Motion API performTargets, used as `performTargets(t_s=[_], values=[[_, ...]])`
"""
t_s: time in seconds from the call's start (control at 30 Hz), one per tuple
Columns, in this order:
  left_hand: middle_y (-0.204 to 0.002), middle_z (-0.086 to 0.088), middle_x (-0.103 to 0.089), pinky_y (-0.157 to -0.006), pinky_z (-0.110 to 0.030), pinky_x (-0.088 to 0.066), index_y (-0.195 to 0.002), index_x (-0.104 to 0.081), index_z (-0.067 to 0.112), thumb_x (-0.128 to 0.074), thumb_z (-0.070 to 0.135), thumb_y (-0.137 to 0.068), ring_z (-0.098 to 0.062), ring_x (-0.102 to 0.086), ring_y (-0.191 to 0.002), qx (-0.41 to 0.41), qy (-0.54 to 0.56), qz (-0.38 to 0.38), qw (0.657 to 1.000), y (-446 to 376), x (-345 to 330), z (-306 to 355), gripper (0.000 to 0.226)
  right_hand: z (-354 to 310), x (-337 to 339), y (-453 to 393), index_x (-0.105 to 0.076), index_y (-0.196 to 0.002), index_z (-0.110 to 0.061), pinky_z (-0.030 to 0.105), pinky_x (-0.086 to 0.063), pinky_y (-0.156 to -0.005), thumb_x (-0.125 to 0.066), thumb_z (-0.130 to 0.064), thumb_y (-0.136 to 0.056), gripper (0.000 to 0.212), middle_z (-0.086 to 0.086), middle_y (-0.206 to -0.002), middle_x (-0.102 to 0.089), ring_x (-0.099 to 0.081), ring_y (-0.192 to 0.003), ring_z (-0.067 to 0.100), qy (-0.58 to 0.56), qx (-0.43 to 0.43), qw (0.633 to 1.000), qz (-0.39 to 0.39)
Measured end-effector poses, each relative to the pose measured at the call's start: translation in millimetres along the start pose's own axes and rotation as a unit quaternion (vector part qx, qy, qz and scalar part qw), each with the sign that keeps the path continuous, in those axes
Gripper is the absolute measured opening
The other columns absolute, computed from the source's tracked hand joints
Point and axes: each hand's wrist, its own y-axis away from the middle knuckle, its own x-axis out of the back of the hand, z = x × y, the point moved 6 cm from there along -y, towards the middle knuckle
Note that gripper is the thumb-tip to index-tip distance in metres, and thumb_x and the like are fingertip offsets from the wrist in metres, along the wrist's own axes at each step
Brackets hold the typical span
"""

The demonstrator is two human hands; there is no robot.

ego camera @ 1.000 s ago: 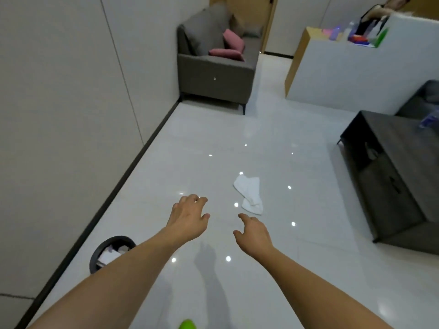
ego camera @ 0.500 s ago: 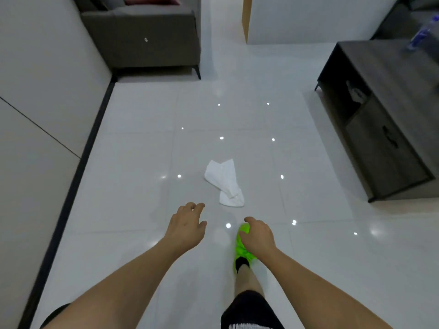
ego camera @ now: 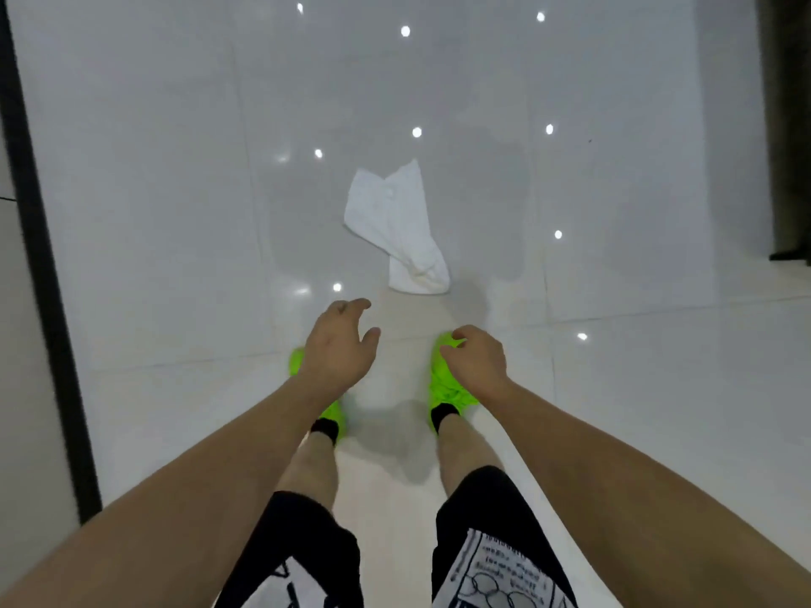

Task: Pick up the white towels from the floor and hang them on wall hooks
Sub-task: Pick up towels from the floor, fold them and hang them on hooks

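We see both forearms run out of the bottom corners, cut off before the elbows. Our left hand [ego camera: 340, 344] covers most of the left green shoe [ego camera: 298, 359], and our right hand [ego camera: 476, 359] hides the toe of the right green shoe [ego camera: 445, 388]. At the right edge a dark piece of furniture [ego camera: 785, 125] is cropped so tightly that we cannot tell what it is. The whole view is slightly blurred, and the print on the black shorts [ego camera: 491, 559] is unreadable.

The white towel [ego camera: 397, 226] is soft, rumpled cloth, folded into a long bent strip, wider at its far end. It lies on the floor just beyond our fingertips, nearer the right fingers, touching neither hand. The floor [ego camera: 175, 168] is glossy pale tile with thin grout lines, dotted with small bright reflections of lights. A black baseboard [ego camera: 44, 256] runs well to the left of our left fingers, against a pale wall.

Left fingers [ego camera: 351, 305] are loosely spread and bent, holding nothing. Right fingers [ego camera: 461, 333] are curled downward, relaxed, also holding nothing. Nothing lies between fingers and towel.
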Motion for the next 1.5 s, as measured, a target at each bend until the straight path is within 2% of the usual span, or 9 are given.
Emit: performTargets(t_s=[0.33,0.47,0.57,0.83,0.97,1.1,1.23,1.37,1.5], values=[[-0.128,-0.008,-0.056,-0.096,-0.034,-0.043,-0.133,-0.054,0.019,-0.060,0.033,-0.092,-0.025,-0.057,-0.111,0.054,-0.006,-0.117,0.992,-233,-165,-96,0.044,65,-101,-251,-0.070,-0.108,-0.005,0.037,-0.048,-0.097,-0.067,-0.028,-0.084,0.034,0.014,-0.111,-0.069,-0.062,-0.105,0.030,-0.097,-0.149,0.984,0.029],[-0.124,-0.004,-0.061,-0.095,-0.030,-0.045,-0.132,-0.056,0.019,-0.061,0.033,-0.091,-0.021,-0.056,-0.112,0.124,0.049,-0.136,0.982,-306,-219,-127,0.043,84,-147,-319,-0.061,-0.102,0.011,0.044,-0.056,-0.073,-0.069,-0.021,-0.082,0.039,0.017,-0.076,-0.057,-0.055,-0.068,0.025,-0.279,-0.221,0.934,0.036],[-0.115,-0.002,-0.062,-0.089,-0.030,-0.049,-0.131,-0.054,0.018,-0.064,0.032,-0.088,-0.021,-0.058,-0.102,0.173,0.109,-0.129,0.970,-346,-252,-139,0.046,88,-166,-356,-0.064,-0.080,-0.007,0.038,-0.053,-0.063,-0.069,-0.021,-0.083,0.015,0.013,-0.074,-0.058,-0.056,-0.067,0.023,-0.346,-0.236,0.906,0.057],[-0.079,-0.006,-0.067,-0.060,-0.025,-0.048,-0.079,-0.062,0.009,-0.064,0.024,-0.082,-0.023,-0.063,-0.074,0.209,0.141,-0.114,0.961,-368,-286,-131,0.015,85,-179,-360,-0.059,-0.072,-0.012,0.043,-0.058,-0.074,-0.068,-0.024,-0.083,0.019,0.011,-0.078,-0.068,-0.064,-0.074,0.027,-0.364,-0.236,0.899,0.065],[-0.066,0.000,-0.058,-0.060,-0.027,-0.039,-0.073,-0.057,0.015,-0.057,0.028,-0.085,-0.022,-0.057,-0.070,0.102,0.029,-0.100,0.989,-352,-246,-96,0.017,65,-163,-332,-0.061,-0.086,-0.020,0.048,-0.055,-0.089,-0.070,-0.029,-0.083,0.014,0.010,-0.098,-0.069,-0.067,-0.096,0.029,-0.341,-0.216,0.913,0.064],[-0.100,0.002,-0.071,-0.079,-0.024,-0.038,-0.108,-0.070,0.022,-0.052,0.030,-0.089,-0.021,-0.060,-0.100,0.028,-0.022,-0.115,0.993,-306,-168,-35,0.027,18,-110,-267,-0.063,-0.103,-0.023,0.043,-0.056,-0.088,-0.070,-0.026,-0.081,0.023,0.003,-0.100,-0.069,-0.067,-0.092,0.022,-0.344,-0.167,0.921,0.067],[-0.116,0.007,-0.069,-0.091,-0.029,-0.044,-0.117,-0.067,0.034,-0.050,0.033,-0.090,-0.019,-0.060,-0.111,-0.071,-0.112,-0.127,0.983,-240,-60,58,0.032,-50,-8,-167,-0.058,-0.128,-0.036,0.010,-0.044,-0.070,-0.061,-0.014,-0.085,0.049,-0.006,-0.110,-0.062,-0.060,-0.089,0.005,-0.300,-0.030,0.951,0.068],[-0.109,0.010,-0.071,-0.092,-0.032,-0.046,-0.106,-0.072,0.037,-0.054,0.033,-0.087,-0.016,-0.060,-0.107,-0.190,-0.149,-0.114,0.964,-161,57,183,0.026,-121,120,-57,-0.062,-0.127,-0.026,0.019,-0.037,-0.098,-0.061,-0.003,-0.084,0.049,-0.005,-0.136,-0.051,-0.049,-0.124,0.009,-0.229,0.137,0.963,0.047],[-0.096,0.008,-0.072,-0.079,-0.028,-0.047,-0.097,-0.074,0.035,-0.055,0.032,-0.083,-0.017,-0.062,-0.095,-0.274,-0.149,-0.078,0.947,-80,160,313,0.023,-165,252,49,-0.066,-0.104,-0.019,0.033,-0.053,-0.079,-0.068,-0.012,-0.082,0.023,-0.002,-0.099,-0.068,-0.064,-0.097,0.017,-0.213,0.193,0.956,0.054]])
